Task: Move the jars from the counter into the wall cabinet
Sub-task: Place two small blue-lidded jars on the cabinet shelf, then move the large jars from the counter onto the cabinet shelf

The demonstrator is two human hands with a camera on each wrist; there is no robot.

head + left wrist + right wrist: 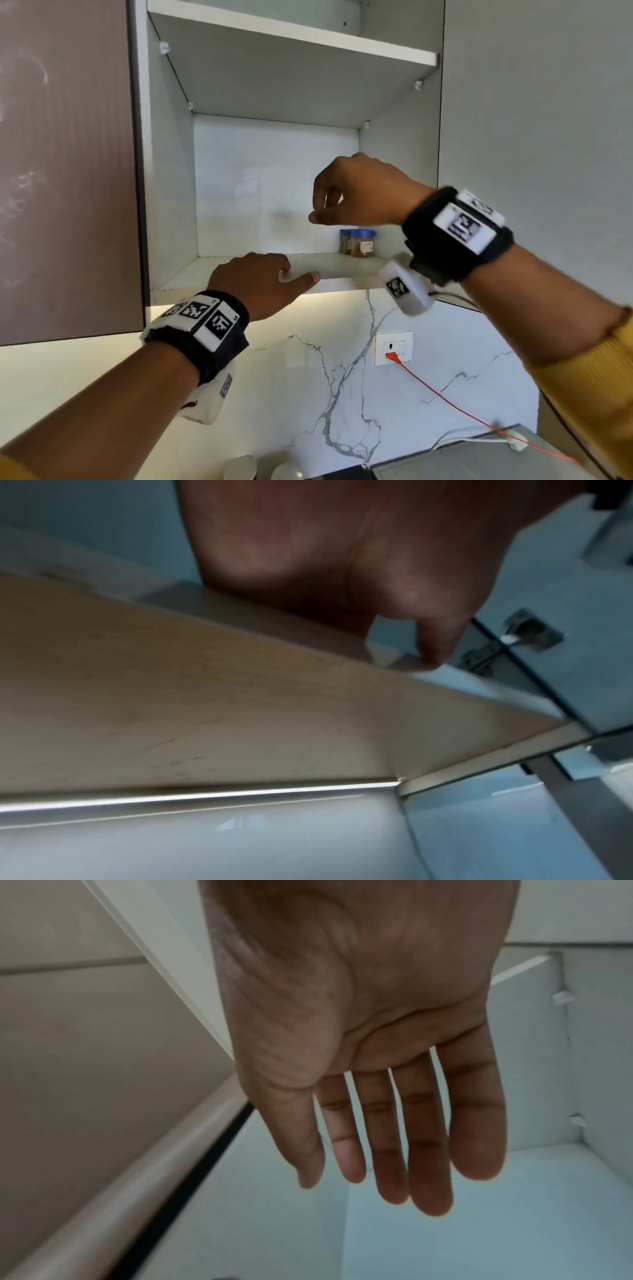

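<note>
Two small jars with blue lids and brownish contents stand close together at the back right of the wall cabinet's lower shelf. My right hand hangs inside the cabinet just above and in front of them, apart from them. The right wrist view shows the right hand with straight fingers and nothing in it. My left hand rests on the shelf's front edge at the left, with its thumb lying along the edge. In the left wrist view the left hand's palm sits on that edge and its fingers are hidden.
The brown cabinet door stands open at the left. An upper shelf is overhead. Below are a marble backsplash, a wall socket with a red cable, a grey appliance, and two pale round tops at the bottom edge.
</note>
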